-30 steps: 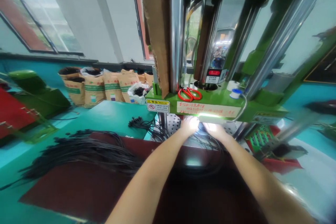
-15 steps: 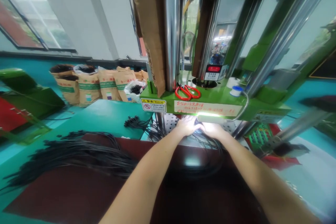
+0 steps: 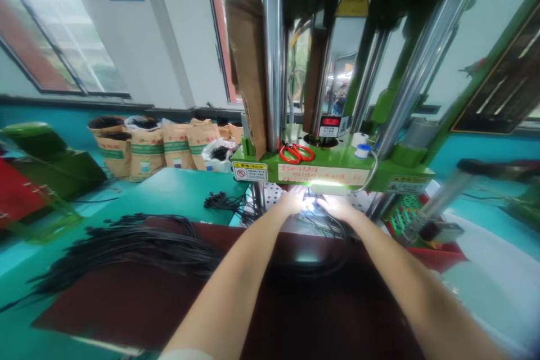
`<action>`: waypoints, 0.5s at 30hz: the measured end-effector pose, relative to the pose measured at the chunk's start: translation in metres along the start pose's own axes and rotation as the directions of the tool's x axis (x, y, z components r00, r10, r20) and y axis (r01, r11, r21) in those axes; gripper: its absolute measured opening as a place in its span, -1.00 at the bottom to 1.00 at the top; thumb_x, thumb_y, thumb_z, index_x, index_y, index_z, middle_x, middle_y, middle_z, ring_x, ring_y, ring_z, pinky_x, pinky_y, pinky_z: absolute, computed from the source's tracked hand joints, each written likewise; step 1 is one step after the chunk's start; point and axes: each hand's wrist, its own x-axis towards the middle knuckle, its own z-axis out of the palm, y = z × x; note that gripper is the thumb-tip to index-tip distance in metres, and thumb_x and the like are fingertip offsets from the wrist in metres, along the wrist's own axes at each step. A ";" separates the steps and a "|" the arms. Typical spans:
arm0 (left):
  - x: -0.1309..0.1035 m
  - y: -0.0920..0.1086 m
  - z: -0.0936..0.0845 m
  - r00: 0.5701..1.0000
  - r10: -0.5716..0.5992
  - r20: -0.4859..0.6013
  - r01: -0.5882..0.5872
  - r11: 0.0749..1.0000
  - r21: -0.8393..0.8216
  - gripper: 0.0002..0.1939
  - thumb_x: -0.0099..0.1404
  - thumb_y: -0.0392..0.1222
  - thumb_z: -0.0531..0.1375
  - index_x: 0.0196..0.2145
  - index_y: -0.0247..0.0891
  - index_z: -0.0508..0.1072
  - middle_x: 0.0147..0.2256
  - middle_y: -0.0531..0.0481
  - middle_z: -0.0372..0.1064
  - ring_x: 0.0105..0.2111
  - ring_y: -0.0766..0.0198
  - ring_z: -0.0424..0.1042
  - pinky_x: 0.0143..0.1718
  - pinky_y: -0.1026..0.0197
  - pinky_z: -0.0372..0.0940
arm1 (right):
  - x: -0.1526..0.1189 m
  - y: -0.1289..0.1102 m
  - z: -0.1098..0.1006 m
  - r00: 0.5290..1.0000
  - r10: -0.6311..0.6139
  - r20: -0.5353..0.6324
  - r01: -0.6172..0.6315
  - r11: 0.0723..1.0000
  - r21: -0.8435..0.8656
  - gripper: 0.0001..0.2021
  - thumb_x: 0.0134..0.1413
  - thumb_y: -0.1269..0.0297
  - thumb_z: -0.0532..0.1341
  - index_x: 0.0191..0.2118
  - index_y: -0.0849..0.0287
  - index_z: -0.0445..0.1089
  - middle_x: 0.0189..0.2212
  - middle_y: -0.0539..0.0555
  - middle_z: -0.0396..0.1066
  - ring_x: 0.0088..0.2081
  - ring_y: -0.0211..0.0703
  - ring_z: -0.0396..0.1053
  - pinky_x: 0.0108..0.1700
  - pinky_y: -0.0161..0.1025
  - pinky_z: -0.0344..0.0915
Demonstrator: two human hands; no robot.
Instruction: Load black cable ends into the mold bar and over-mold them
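Both hands reach under the green crossbar of an upright press (image 3: pixel 382 167), into the bright light of a small lamp (image 3: pixel 333 189). My left hand (image 3: pixel 292 202) is at the left of the lit spot, back upward, its fingertips lost in glare. Facing it from the right is my right hand (image 3: pixel 338 208), a short gap away, its fingers also washed out. Thin black cables (image 3: pixel 324 227) run from between the hands toward me and curve over the dark red board (image 3: pixel 295 242). Whether either hand grips a cable end is hidden by the glare.
A large bundle of black cables (image 3: pixel 139 247) lies on the left, with a smaller bunch (image 3: pixel 219 201) behind it on the green table (image 3: pixel 177 191). Red-handled scissors (image 3: pixel 295 153) and a blue-and-white spool (image 3: pixel 361 151) rest on the crossbar. A button panel (image 3: pixel 407 215) stands at right.
My view has shifted, showing more of the press's top. My hands stay under the crossbar, and the gap between them looks slightly wider.
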 end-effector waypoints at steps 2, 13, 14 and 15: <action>-0.005 -0.006 -0.003 1.000 0.005 0.030 -0.005 1.000 -0.007 -0.42 0.25 0.03 -0.04 0.17 -0.23 0.07 0.18 -0.16 0.05 0.17 0.14 0.02 0.11 0.09 -0.01 | -0.005 0.006 0.000 1.000 -0.015 0.008 0.015 1.000 0.002 -0.59 0.20 0.10 -0.09 -0.11 0.24 0.37 -0.18 0.21 0.44 -0.09 -0.05 0.32 0.01 -0.15 0.09; 0.000 -0.005 0.005 1.000 -0.024 0.005 0.024 1.000 -0.015 -0.42 0.25 0.04 -0.06 0.19 -0.19 0.01 0.18 -0.14 0.03 0.18 0.16 0.01 0.16 0.06 -0.10 | -0.002 0.014 0.006 1.000 -0.011 0.019 0.010 0.999 0.042 -0.60 0.22 0.12 -0.09 -0.10 0.23 0.38 -0.13 0.21 0.41 -0.05 -0.02 0.31 -0.01 -0.11 0.14; 0.001 -0.004 0.004 0.999 -0.032 0.008 0.032 0.999 -0.014 -0.41 0.24 0.05 -0.05 0.18 -0.19 0.02 0.18 -0.14 0.04 0.17 0.15 0.02 0.16 0.05 -0.10 | -0.001 0.015 0.007 1.000 -0.008 0.007 0.008 0.999 0.047 -0.62 0.22 0.14 -0.08 -0.10 0.23 0.37 -0.12 0.21 0.40 -0.04 -0.02 0.30 0.00 -0.11 0.14; 0.001 -0.003 0.002 0.999 -0.043 0.012 0.043 0.999 -0.012 -0.40 0.24 0.07 -0.05 0.18 -0.20 0.03 0.18 -0.16 0.04 0.17 0.13 0.02 0.15 0.02 -0.09 | 0.000 0.014 0.007 1.000 -0.006 -0.005 0.006 0.999 0.053 -0.64 0.23 0.15 -0.06 -0.11 0.22 0.37 -0.11 0.19 0.39 -0.04 -0.04 0.30 0.00 -0.11 0.15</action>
